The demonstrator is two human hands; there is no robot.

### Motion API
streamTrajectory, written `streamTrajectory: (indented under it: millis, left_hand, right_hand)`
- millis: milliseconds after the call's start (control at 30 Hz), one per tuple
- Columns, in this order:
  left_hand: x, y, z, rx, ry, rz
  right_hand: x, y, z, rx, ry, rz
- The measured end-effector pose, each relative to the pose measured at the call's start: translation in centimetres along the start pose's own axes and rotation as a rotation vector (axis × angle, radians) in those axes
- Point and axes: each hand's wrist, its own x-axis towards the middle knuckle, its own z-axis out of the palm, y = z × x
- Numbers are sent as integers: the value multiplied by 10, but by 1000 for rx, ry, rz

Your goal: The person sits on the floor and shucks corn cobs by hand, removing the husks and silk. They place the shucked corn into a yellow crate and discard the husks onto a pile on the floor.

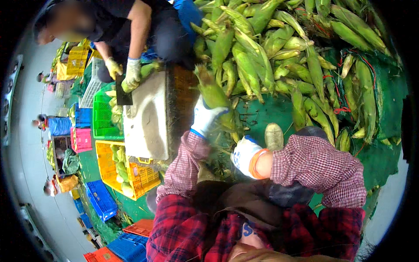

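My left hand, in a white glove with a blue cuff, grips an unhusked corn ear. The ear's brown, silky tip points up and away from me. Below and to the right is my right hand, also gloved, with an orange band at the wrist. Its fingers curl in beside the lower end of that ear, where loose husk leaves blur. What lies inside the right hand is hidden by the glove. A large heap of green corn ears rises just beyond both hands.
A co-worker's gloved hands hold a cleaver and corn at a white cutting board. Left of it stand a green crate and a yellow crate containing corn. A net sack with red cord lies right, on the green floor.
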Motion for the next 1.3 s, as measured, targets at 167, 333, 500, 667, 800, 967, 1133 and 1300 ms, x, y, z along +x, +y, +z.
streamTrajectory:
  millis: [167,333,500,667,800,967,1133,1300]
  left_hand:
    - [-54,126,-32,525,144,386]
    - [-85,150,-66,1111,252,759]
    - [-88,104,-142,1439,132,650]
    - [-69,46,-209,1640,137,414]
    - [-49,20,-236,1919,261,217]
    - [25,45,-138,1512,193,599]
    - [106,-7,-4,882,-51,382]
    - [171,-91,117,477,-118,-132]
  right_hand:
    - [21,-2,15,-38,-142,-63]
    - [49,-5,47,-143,-245,25]
    - [32,-19,42,-115,-161,-64]
    - [24,-20,51,-121,-170,-5]
    - [19,-27,38,-158,-200,-25]
    - [13,-36,42,-128,-162,-99]
    - [33,-38,60,-109,-171,-44]
    - [4,-20,11,-55,-129,36]
